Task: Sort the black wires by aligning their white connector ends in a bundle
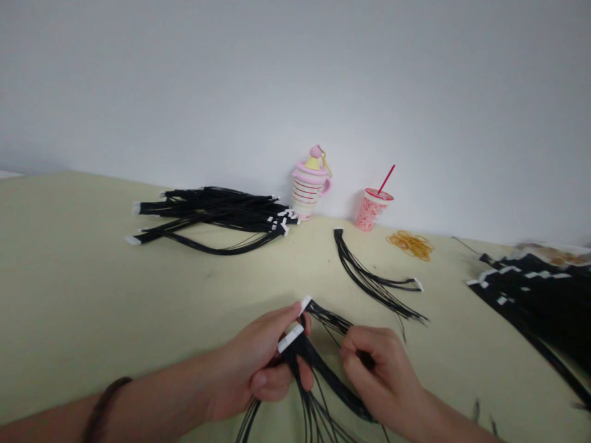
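Spanning the whole lower view, pale yellow-green table (92,295) against a plain white wall (295,74). Landmark used below: pink striped cup (308,189), standing at the table's far edge by the wall.

Largest pile: black wire harnesses with white connectors (530,295), far right of the striped cup, at the right edge of view, partly cut off. Second pile, black wire bundle (217,215), lying just left of the striped cup, white ends pointing both ways, its right ends nearly touching the cup base.

Left hand (258,363), in front of the striped cup and nearer the camera, closed around a held wire bunch (305,363); thumb across the wires, white connectors (290,338) sticking out above the fingers. Dark band on that wrist (104,403). Right hand (378,366), just right of the left one, fingers curled and pinching black strands of the same bunch. Wires trail down off the bottom of view between both hands.

Loose wire set (369,277), flat on the table, right of and in front of the striped cup, between that cup and the hands, one white end on its right.

Pink patterned cup with red straw (372,209), right of the striped cup, by the wall. Heap of tan rubber bands (410,244), further right, just beside the straw cup.
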The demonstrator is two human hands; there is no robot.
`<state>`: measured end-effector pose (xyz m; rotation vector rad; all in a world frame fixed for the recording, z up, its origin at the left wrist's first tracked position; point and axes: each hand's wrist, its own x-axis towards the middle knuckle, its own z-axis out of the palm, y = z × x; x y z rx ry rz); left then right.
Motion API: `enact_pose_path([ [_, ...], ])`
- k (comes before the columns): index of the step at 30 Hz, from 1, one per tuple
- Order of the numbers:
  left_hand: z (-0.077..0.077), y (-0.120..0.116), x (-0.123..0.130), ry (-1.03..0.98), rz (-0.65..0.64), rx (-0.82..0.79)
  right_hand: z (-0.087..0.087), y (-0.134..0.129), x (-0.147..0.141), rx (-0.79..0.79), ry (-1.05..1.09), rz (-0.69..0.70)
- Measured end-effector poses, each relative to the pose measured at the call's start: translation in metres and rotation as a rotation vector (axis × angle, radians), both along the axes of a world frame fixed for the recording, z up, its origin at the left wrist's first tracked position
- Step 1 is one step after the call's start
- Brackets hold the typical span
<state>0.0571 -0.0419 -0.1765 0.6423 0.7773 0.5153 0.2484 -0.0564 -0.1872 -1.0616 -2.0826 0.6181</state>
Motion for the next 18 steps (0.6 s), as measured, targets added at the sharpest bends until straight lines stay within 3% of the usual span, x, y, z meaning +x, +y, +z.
enact_pose_path([
  [5, 0.003, -0.0003, -0.0002, 0.001, 0.007, -0.014, 0.002, -0.0024, -0.0025, -0.012, 0.011, 0.067],
  [18, -0.0022, -0.0029, -0.0008, 0.049, -0.007, 0.056, -0.0001, -0.0014, -0.0019, -0.043, 0.0, 0.079],
])
